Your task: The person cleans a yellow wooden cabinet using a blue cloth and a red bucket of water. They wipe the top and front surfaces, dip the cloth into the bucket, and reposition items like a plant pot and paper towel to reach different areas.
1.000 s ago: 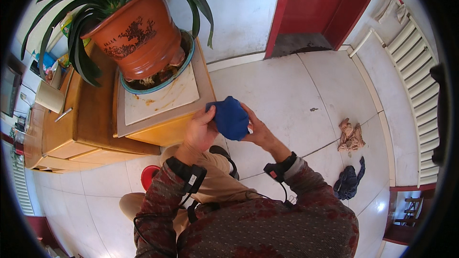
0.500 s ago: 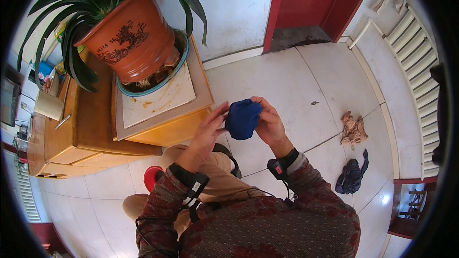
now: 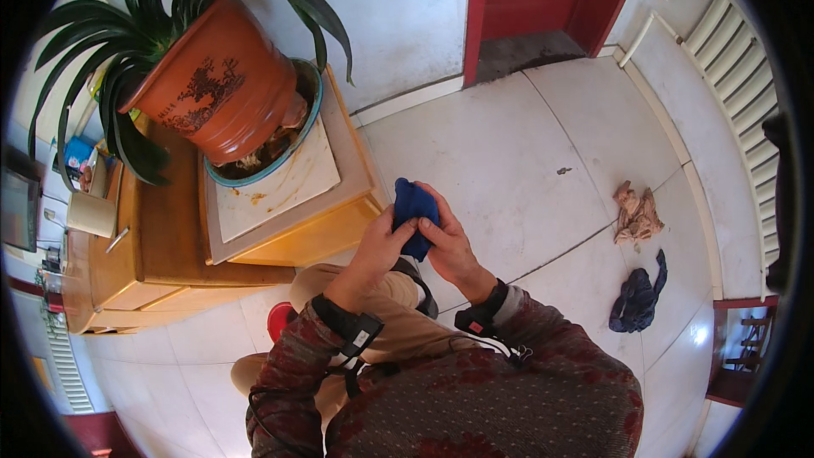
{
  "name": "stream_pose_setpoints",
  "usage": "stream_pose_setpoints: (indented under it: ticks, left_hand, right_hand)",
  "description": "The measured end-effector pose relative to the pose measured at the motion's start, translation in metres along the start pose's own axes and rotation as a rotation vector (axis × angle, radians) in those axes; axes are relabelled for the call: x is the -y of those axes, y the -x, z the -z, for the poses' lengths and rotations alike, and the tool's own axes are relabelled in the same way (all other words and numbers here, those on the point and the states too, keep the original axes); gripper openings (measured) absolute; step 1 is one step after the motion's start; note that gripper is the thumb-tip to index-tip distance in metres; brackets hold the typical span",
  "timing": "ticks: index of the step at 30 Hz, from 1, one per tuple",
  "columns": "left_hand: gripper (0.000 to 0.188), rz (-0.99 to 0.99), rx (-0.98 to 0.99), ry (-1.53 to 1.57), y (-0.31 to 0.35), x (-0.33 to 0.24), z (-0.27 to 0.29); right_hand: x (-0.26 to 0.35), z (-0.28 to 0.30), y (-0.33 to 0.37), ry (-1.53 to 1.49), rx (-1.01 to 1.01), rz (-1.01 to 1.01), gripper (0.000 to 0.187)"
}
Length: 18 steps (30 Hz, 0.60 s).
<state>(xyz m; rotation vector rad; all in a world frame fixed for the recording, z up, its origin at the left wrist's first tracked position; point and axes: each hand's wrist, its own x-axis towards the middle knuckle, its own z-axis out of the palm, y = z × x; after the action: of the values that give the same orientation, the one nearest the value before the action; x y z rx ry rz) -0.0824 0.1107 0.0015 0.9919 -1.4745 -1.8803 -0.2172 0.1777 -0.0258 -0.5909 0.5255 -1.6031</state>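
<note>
Between my two hands is a small bundle of dark blue cloth point(image 3: 414, 202), folded compact; its exact kind does not show. My left hand point(image 3: 379, 248) grips its left side, the thumb pressed on the front. From the right, my right hand point(image 3: 451, 248) holds it too, the thumb meeting the left one on the cloth and the fingers curled behind. The bundle is held in the air above my bent legs, and its middle is partly covered by the thumbs.
Wooden cabinets point(image 3: 174, 237) stand at left, bearing a big orange plant pot point(image 3: 216, 76) in a blue basin point(image 3: 315, 102). Crumpled beige cloth point(image 3: 636, 214) and dark navy cloth point(image 3: 636, 298) lie on the tiled floor at right. A red object point(image 3: 280, 320) sits by my leg.
My hands have drawn closer together and slightly lower. The blue cloth, rounded and spread between the fingertips before, is now narrower and squeezed under both thumbs.
</note>
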Motion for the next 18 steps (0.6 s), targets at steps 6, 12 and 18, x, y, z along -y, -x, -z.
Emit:
stream_pose_setpoints:
  ticks: [6, 12, 18]
  left_hand:
    - [0.064, -0.400, -0.201, -1.151, -0.011, -0.015, 0.037]
    - [0.090, -0.517, -0.088, -1.774, -0.046, -0.048, 0.079]
    - [0.097, -0.554, 0.028, -1.784, -0.065, -0.044, 0.086]
  right_hand:
    - [-0.029, 0.070, -0.040, -0.292, -0.438, -0.064, 0.035]
    - [-0.083, 0.076, -0.101, -0.018, -0.451, 0.088, 0.046]
    - [-0.120, 0.059, -0.124, 0.556, 0.048, 0.343, 0.056]
